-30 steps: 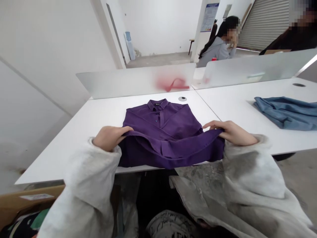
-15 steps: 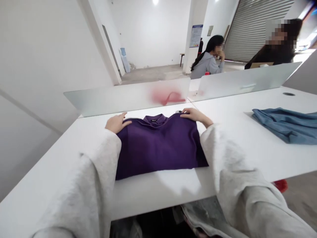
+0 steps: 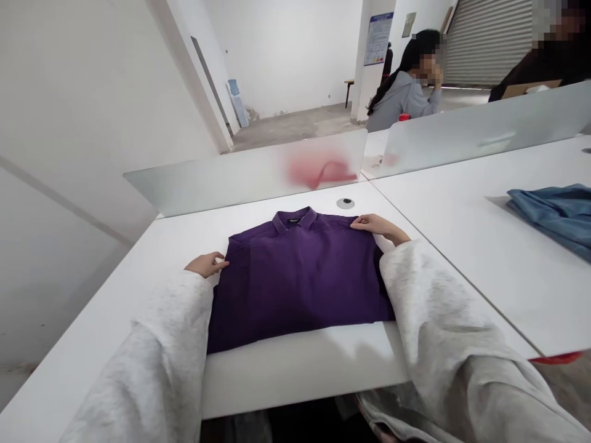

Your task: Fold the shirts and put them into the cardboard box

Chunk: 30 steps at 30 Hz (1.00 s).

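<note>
Purple collared shirt (image 3: 295, 289) lay folded on the white desk (image 3: 295, 375); the open left hand (image 3: 206, 264) had slid down to its side edge, the right hand (image 3: 378, 226) rested flat on its shoulder, neither gripping.

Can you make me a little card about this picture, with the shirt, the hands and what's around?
Shirt: purple collared shirt, folded flat
Left hand: touching the shirt's side edge
Right hand: resting on its shoulder
Under it: white table
Nearby: blue cloth
Far off: person in grey hoodie
</note>
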Each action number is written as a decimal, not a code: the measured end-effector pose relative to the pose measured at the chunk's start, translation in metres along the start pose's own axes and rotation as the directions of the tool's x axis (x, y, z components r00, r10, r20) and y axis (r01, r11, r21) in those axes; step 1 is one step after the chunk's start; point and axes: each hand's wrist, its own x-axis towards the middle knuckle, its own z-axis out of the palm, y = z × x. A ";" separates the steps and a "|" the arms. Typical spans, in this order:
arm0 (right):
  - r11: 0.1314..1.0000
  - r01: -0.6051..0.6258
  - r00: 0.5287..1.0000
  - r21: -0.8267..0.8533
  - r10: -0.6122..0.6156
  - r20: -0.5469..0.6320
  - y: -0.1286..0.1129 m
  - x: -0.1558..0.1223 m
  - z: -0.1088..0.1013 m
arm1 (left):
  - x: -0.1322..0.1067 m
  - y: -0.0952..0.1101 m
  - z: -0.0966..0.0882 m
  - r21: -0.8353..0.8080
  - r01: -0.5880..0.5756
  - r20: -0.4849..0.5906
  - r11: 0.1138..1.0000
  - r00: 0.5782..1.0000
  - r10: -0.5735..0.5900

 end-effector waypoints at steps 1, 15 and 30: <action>1.000 -0.022 0.999 0.000 0.022 0.036 -0.001 -0.001 -0.003 | 0.000 -0.001 0.003 -0.041 -0.006 0.000 0.999 1.000 0.006; 0.999 -0.002 1.000 -0.049 0.003 0.028 0.000 0.001 -0.006 | 0.008 0.008 0.011 -0.263 -0.060 -0.050 0.963 0.998 0.049; 0.976 0.215 0.973 -0.026 -0.216 -0.078 -0.018 0.003 -0.031 | 0.006 -0.008 -0.026 -0.736 -0.261 -0.452 0.625 0.877 -0.166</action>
